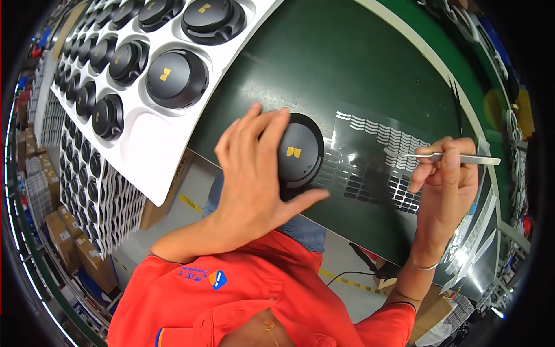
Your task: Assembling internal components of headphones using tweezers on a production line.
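A round black headphone ear cup [301,151] with a gold mark lies on the dark green table. My left hand [252,165] curves round its left side, the index finger at the upper edge and the thumb stretched out along the lower one. Thin metal tweezers [478,158] are pinched in my right hand [444,173], pointing left over a clear sheet of stickers [399,139]. Pale curved strips fill the sheet's upper part. Whether the tweezer tip holds one of these strips I cannot tell. Dark rounded stickers [358,188] lie nearer to me.
At the upper left, a white molded tray [151,173] carries several similar black ear cups [177,78], with one hollow vacant at its near corner. More stacked trays [104,202] and cardboard boxes [92,260] stand lower left. Clear strips [477,248] lie along the table's right edge.
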Tool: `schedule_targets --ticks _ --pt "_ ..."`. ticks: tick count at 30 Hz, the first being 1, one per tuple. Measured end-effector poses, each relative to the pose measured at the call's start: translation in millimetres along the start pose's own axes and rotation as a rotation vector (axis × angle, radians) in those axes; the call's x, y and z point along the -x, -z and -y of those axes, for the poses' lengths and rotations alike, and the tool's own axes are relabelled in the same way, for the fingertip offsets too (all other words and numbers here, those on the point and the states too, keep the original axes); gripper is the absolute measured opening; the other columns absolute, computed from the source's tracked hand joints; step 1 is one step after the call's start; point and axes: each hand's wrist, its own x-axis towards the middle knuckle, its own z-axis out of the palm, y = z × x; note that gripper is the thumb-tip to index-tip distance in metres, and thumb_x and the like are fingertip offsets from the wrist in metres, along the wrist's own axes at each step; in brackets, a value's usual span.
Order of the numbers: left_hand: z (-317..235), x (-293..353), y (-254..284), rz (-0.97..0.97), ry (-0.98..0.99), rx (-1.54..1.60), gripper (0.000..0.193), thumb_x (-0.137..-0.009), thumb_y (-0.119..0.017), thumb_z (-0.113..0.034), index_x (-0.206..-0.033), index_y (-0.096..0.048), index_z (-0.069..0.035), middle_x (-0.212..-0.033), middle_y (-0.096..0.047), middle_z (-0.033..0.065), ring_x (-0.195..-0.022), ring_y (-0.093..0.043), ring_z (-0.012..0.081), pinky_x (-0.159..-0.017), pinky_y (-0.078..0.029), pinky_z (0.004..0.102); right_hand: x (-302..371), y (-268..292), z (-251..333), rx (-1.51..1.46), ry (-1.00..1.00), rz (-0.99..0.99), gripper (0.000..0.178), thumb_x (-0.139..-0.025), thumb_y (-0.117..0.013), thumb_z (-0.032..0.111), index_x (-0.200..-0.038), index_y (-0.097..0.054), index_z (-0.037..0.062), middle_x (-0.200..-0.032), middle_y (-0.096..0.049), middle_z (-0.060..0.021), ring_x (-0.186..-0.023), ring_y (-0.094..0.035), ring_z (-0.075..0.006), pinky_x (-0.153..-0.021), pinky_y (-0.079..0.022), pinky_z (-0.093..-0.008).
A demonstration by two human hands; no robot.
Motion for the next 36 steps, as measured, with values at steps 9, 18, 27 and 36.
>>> schedule_targets --ticks 9,18,27,36 --pt "12.6 -17.0 -1.4 -0.004 -0.1 0.059 0.098 -0.06 -0.089 -0.023 -0.14 -0.038 -0.001 -0.136 -0.047 0.0177 -0.131 -0.042 0.037 -0.108 -0.023 0.0482 12.1 -12.9 -10.5 -0.028 -0.113 0.123 0.013 -0.097 -0.055 0.005 -0.098 -0.046 -0.0039 -0.084 -0.067 -0.0246 -0.062 -0.068 -0.0192 -0.053 -0.055 -0.0242" --pt "12.6 -42.8 -24.2 -0.076 -0.304 0.497 0.091 -0.062 -0.086 -0.001 -0.138 -0.038 0.001 -0.13 -0.052 0.0176 -0.12 -0.054 0.0332 -0.095 -0.049 0.0361 17.1 -32.6 -5.2 0.133 -0.09 0.018 0.018 -0.099 -0.054 0.015 -0.095 -0.046 -0.0005 -0.08 -0.065 -0.0207 -0.055 -0.062 -0.0158 -0.048 -0.052 -0.0233" --pt "9.7 -48.1 -35.2 -0.085 -0.174 0.576 0.092 -0.062 -0.087 -0.001 -0.139 -0.037 0.002 -0.128 -0.05 0.0182 -0.114 -0.059 0.0257 -0.097 -0.051 0.0342 16.5 -29.8 -14.1 0.172 -0.036 -0.002 0.016 -0.099 -0.053 0.013 -0.097 -0.047 -0.0009 -0.082 -0.066 -0.0219 -0.053 -0.061 -0.0167 -0.047 -0.051 -0.0245" --pt "9.0 -50.2 -33.7 -0.15 -0.225 0.484 0.089 -0.059 -0.09 -0.003 -0.135 -0.042 0.003 -0.121 -0.053 0.0167 -0.106 -0.061 0.0255 -0.09 -0.053 0.0327 14.7 -33.5 -14.1 0.16 -0.02 0.026 0.015 -0.1 -0.052 0.013 -0.097 -0.047 -0.0007 -0.081 -0.064 -0.0208 -0.053 -0.059 -0.0161 -0.047 -0.05 -0.0238"
